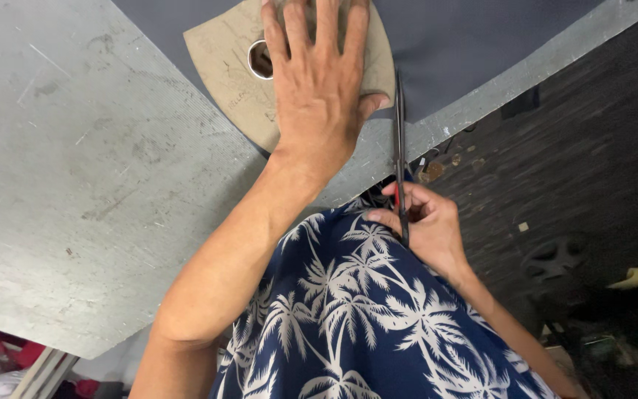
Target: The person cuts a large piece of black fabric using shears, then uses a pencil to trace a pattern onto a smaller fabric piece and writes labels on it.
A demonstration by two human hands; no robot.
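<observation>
Head view looked straight down at our two bare hands working at the edge of a worn grey table top (75, 185), scratched and stained across its surface. Our left hand (317, 89) lay flat and fully spread, fingers pointing away from us, pressing down on a tan cardboard pattern piece with a curved edge (223, 55); it gripped nothing, only held the piece in place with the palm and fingers. That cardboard carried faint pencil marks and had a round hole (261, 60) cut through it just beside our index finger. Under the cardboard lay a sheet of dark blue-grey fabric (467, 44), spread over the far part of the table and reaching its slanted edge.

Our right hand (419, 222) was curled closed around the handles of a pair of long dark metal scissors (399, 148), close to our body. The blades pointed away from us and ran just beside the right edge of the cardboard, near our left thumb, with the tips over the fabric. We could not tell how far apart the blades stood, since they showed edge-on as one thin line.

Below the hands we saw our navy shirt printed with white palm trees (348, 318). Right of the table lay a dark floor (592, 170) with small scraps scattered on it.
</observation>
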